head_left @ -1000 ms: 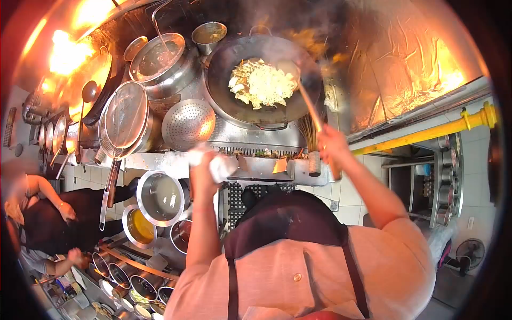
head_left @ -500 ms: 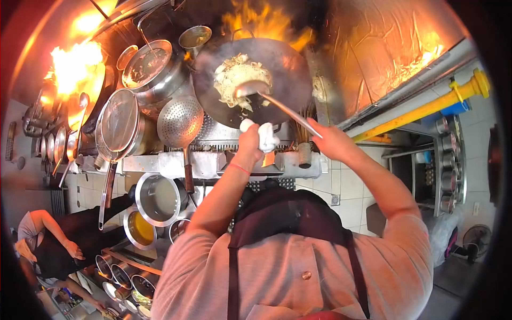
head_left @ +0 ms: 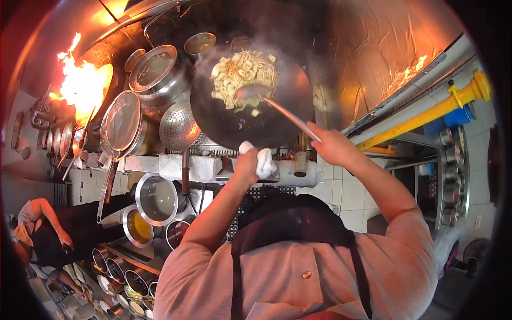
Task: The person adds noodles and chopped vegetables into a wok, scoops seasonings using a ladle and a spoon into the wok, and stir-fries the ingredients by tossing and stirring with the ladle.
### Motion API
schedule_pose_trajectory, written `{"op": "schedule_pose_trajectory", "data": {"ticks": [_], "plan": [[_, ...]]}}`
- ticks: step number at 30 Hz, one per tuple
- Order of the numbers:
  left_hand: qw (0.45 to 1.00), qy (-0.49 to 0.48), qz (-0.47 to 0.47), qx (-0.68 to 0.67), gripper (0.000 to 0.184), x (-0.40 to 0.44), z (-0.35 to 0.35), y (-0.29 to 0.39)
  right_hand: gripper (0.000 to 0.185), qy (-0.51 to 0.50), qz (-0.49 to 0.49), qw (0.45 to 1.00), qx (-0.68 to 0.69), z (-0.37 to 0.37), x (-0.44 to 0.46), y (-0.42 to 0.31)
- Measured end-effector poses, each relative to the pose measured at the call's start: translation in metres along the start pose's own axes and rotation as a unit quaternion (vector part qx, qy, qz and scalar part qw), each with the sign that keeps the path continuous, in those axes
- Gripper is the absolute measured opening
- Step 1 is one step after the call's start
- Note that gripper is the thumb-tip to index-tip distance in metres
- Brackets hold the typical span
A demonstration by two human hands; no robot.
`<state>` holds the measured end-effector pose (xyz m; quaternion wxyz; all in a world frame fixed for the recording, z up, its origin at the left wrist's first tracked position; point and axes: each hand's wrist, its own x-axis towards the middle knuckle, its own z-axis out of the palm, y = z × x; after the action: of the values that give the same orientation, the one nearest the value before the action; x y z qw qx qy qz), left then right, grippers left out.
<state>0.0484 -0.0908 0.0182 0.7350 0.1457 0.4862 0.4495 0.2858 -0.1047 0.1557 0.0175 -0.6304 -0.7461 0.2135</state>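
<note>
A dark wok sits in front of me on the range, holding steaming noodles with pale chunks among them. My left hand is closed at the wok's near edge, with a folded white cloth in its grip. The exact hold on the metal is hidden by cloth and fingers. In my right hand, closed around the handle end, is a long-handled ladle. Its bowl rests in the lower part of the noodles.
Flames blaze from another pan at left. A perforated skimmer, a mesh strainer and a lidded pot crowd the range. Two pots stand below. A yellow pipe runs at right. Another person works at lower left.
The wok and my left hand have come nearer to me. Flames behind the wok have died away. The noodles are more spread out, and the left fire looks narrower.
</note>
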Motion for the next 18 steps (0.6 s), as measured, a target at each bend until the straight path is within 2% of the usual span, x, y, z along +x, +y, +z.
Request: {"op": "schedule_pose_trajectory", "data": {"ticks": [1, 2, 4, 6, 9, 10, 12, 13, 14, 15, 16, 18], "plan": [[0.999, -0.031, -0.019, -0.013, 0.017, -0.006, 0.003, 0.006, 0.051, -0.001, -0.033, 0.999, 0.003, -0.001, -0.007, 0.010], [0.991, -0.050, -0.086, -0.092, 0.016, 0.000, 0.006, 0.016, 0.051, -0.006, -0.036, 0.999, -0.001, -0.001, -0.002, 0.010], [0.997, -0.072, -0.034, -0.025, 0.016, 0.028, 0.010, 0.032, 0.051, -0.026, 0.008, 0.999, -0.017, 0.006, 0.024, 0.001], [0.998, -0.063, -0.016, -0.024, 0.016, 0.051, -0.002, 0.010, 0.052, 0.003, 0.004, 1.000, -0.017, 0.017, 0.049, 0.009], [0.998, 0.047, -0.012, -0.029, 0.020, 0.009, -0.008, -0.039, 0.054, 0.071, 0.003, 0.997, -0.005, -0.005, 0.048, 0.008], [0.990, 0.066, -0.033, 0.120, 0.019, 0.017, -0.039, -0.061, 0.054, 0.073, 0.000, 0.997, -0.002, -0.028, 0.029, 0.003], [0.996, 0.060, 0.045, -0.051, 0.018, -0.025, 0.010, -0.023, 0.053, 0.056, -0.003, 0.998, 0.030, -0.065, -0.002, 0.000], [0.997, 0.031, -0.004, -0.075, 0.017, -0.013, 0.009, -0.008, 0.053, 0.049, -0.002, 0.998, 0.028, -0.065, -0.005, 0.007], [0.994, 0.002, -0.055, -0.097, 0.017, 0.006, 0.006, 0.015, 0.053, 0.081, -0.046, 0.994, 0.057, -0.063, -0.009, 0.012], [0.999, -0.026, -0.021, -0.041, 0.019, 0.034, 0.004, 0.024, 0.052, 0.122, -0.094, 0.984, 0.084, -0.065, -0.007, 0.014], [0.999, 0.001, -0.018, -0.036, 0.018, 0.038, 0.014, 0.034, 0.052, 0.126, -0.101, 0.984, 0.080, -0.063, 0.003, 0.014], [0.998, -0.039, -0.014, -0.038, 0.020, 0.064, 0.007, 0.038, 0.051, 0.145, -0.079, 0.983, 0.084, -0.033, 0.034, 0.017]]}}
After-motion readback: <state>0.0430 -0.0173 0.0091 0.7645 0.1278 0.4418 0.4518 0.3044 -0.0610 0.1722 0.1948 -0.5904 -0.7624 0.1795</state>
